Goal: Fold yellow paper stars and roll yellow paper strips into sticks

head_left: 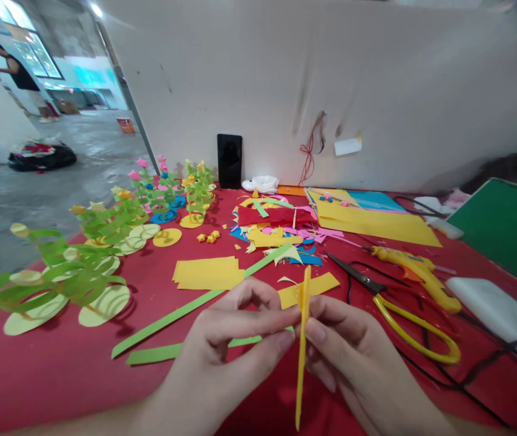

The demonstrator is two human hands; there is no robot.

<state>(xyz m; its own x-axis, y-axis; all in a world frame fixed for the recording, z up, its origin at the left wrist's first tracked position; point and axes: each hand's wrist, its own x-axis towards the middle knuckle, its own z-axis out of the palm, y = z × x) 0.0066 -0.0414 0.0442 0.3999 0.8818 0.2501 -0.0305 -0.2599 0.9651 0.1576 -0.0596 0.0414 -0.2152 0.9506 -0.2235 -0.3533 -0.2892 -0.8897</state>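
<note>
Between my two hands a piece of yellow paper (302,369) stands upright, turned almost edge-on to me. My right hand (353,345) pinches it with thumb and fingers from the right side. From the left, the thumb and fingertips of my left hand (235,339) close on the same paper near its middle. Under and beyond my left hand lie light green paper strips (167,320). Just past my hands are a stack of yellow paper rectangles (208,274) and another yellow piece (326,284).
Several spiral green paper plants (104,266) with stars line the left side. Paper scraps (281,227) pile up mid-table. Yellow-handled scissors (385,303), a yellow glue gun (413,269) and dark cables lie right. A black phone (230,161) leans on the wall. A person (20,72) stands far left.
</note>
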